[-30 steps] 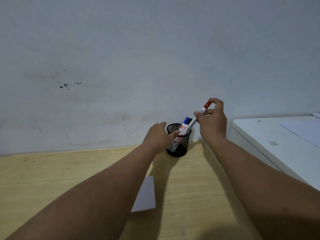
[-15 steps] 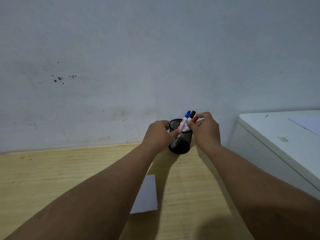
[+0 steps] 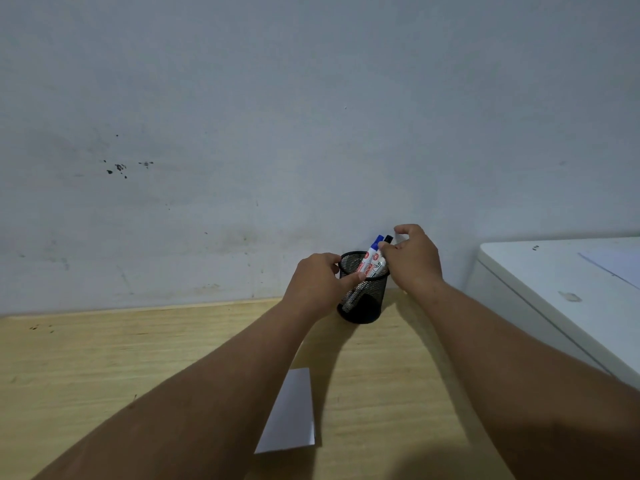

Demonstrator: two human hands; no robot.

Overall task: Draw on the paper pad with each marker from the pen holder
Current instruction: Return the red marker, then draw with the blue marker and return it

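Note:
A black mesh pen holder [image 3: 363,299] stands on the wooden desk near the wall. A blue-capped marker [image 3: 374,249] and a black-capped marker [image 3: 388,239] stick out of it. My left hand [image 3: 317,284] grips the holder's left rim and side. My right hand [image 3: 414,261] is at the holder's right rim, thumb and fingers pinched around the black-capped marker just below its cap. The red-capped marker is out of sight. A white paper pad [image 3: 291,414] lies flat on the desk nearer to me, partly hidden by my left forearm.
A white cabinet or appliance top [image 3: 554,289] stands at the right, above desk level, with a pale sheet [image 3: 616,265] on it. A grey wall [image 3: 242,133] rises right behind the holder. The wooden desk [image 3: 104,368] stretches to the left.
My right hand lowered the red-capped marker into the holder; its cap no longer shows. The fingers now sit at the black-capped marker. My left hand stayed on the holder.

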